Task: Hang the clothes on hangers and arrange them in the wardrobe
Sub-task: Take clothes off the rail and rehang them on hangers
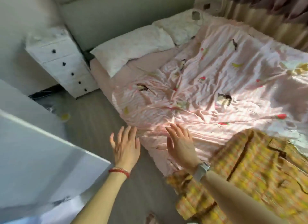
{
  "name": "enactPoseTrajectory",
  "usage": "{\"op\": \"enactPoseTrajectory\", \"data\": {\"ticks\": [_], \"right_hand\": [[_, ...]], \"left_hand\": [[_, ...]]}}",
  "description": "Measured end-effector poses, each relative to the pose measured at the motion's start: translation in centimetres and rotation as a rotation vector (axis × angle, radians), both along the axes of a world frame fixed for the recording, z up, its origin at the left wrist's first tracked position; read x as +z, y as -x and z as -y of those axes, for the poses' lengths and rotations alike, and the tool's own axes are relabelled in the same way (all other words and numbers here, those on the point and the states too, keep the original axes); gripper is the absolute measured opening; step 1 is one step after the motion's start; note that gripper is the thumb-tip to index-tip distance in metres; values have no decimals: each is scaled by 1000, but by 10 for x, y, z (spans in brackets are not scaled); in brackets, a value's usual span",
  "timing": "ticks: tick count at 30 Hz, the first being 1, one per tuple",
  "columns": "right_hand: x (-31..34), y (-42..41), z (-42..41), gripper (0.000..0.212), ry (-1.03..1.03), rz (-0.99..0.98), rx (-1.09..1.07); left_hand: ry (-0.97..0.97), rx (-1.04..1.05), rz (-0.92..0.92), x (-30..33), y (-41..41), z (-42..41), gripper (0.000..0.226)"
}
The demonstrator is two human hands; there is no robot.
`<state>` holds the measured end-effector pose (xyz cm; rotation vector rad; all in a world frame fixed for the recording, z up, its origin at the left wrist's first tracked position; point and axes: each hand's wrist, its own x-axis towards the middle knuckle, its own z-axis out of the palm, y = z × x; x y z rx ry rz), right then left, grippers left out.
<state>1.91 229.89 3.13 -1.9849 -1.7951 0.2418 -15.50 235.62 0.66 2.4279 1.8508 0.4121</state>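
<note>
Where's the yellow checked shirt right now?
The yellow checked shirt lies on the bed's near right corner, over the pink sheet, just right of the right hand.

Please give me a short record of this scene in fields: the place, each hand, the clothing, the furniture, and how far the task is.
place: bedroom, beside a bed with a pink printed cover
left hand: open, empty, fingers spread, red bracelet on the wrist
right hand: open, empty, over the bed edge, watch on the wrist
clothing: yellow checked garment lying on the near corner of the bed, partly hanging over the edge
hanger: none visible
furniture: white drawer unit by the headboard, two white pillows
task state: garment not yet picked up
</note>
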Motion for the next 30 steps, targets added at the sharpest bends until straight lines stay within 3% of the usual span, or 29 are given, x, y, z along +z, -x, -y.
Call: {"op": "enactPoseTrajectory", "data": {"ticks": [9,16,22,25,30], "right_hand": [[17,258,-42,38,8,-77,692],[45,421,-47,34,-20,-181,1136],[99,553,-62,38,-73,-276,1441],[131,613,-63,36,-49,-396,1489],[175,707,-64,36,33,-552,1540]], "left_hand": [[-190,652,-52,33,265,80,32],[-375,977,-271,83,381,147,28],[-468,1180,-468,154,470,157,28],[-424,1230,-543,190,512,150,32],[-209,1293,-505,219,580,134,39]]}}
